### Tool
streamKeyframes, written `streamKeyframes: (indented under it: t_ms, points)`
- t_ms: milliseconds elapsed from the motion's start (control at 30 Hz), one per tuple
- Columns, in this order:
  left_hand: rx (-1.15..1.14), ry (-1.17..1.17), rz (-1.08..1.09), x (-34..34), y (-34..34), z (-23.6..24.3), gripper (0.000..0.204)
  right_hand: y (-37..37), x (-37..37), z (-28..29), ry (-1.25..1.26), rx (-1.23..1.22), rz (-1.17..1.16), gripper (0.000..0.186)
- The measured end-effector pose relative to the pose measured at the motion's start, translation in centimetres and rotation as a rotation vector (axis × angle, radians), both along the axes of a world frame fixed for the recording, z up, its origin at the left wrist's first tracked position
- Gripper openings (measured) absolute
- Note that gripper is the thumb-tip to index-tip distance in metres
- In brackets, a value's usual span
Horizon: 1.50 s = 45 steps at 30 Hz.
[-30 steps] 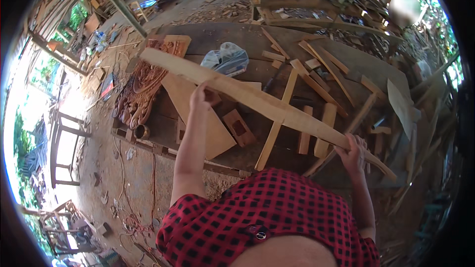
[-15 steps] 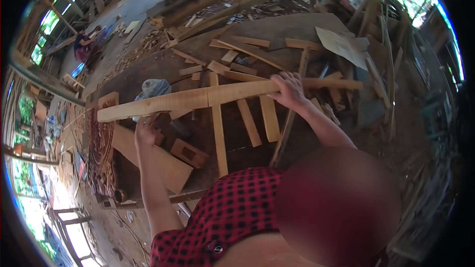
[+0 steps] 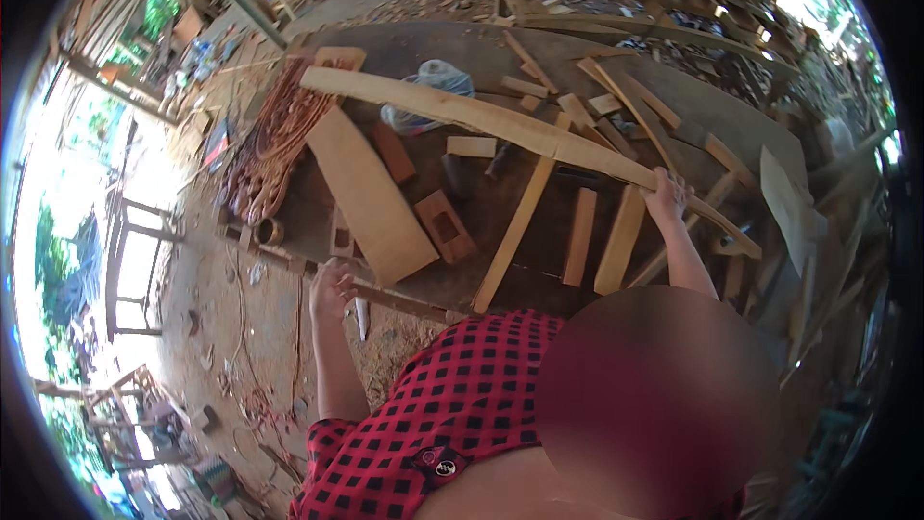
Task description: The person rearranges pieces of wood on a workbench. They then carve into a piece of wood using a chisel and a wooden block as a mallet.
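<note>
The long curved piece (image 3: pixel 433 104) in the right hand (image 3: pixel 667 196) is pale wood, matt and unvarnished. Far left of this grip, the carved panel (image 3: pixel 269 159) is red-brown wood, deeply cut, with a slight sheen; closer to the grip, the flat board (image 3: pixel 371 197) looks smooth and matt. Up and left of the grip, a bag (image 3: pixel 448 77) of thin clear plastic shines. Around the grip spreads a tabletop (image 3: pixel 414 39) of dark, dull wood. Below the grip, the checked shirt (image 3: pixel 452 376) is matt cloth
</note>
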State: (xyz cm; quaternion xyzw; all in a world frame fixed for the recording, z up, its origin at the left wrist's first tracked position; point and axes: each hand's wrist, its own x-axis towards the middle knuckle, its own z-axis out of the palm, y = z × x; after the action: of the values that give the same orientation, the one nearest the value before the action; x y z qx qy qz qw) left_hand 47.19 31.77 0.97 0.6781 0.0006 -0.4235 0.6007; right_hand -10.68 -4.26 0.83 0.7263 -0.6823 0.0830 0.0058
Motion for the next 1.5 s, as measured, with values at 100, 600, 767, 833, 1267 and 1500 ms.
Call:
streamKeyframes:
  t_ms: [100, 600, 767, 833, 1267, 1500]
  points:
    - [0.135, -0.142, -0.096, -2.1, 0.2, -0.2, 0.047, 0.7, 1.1, 1.6, -0.025, 0.08, -0.049, 0.05]
    - [0.699, -0.885, -0.77, -7.3, -12.1, 3.4, 0.112, 17.4, 0.8, -1.3, -0.121, 0.075, 0.224, 0.029]
    - [0.731, -0.913, -0.752, -7.4, -12.2, 1.5, 0.114, 21.4, 2.4, -1.8, -0.057, 0.052, 0.121, 0.055]
    - [0.719, -0.92, -0.72, -7.3, -11.8, 1.2, 0.115, 21.6, 2.1, -2.7, -0.089, 0.106, 0.118, 0.063]
    - [0.683, -0.952, -0.748, -7.3, -11.9, 1.1, 0.111, 21.8, 2.3, -3.0, -0.13, 0.186, 0.131, 0.066]
    - [0.716, -0.948, -0.767, -7.8, -12.4, 1.0, 0.112, 22.1, 2.5, -2.4, -0.165, 0.191, 0.059, 0.066]
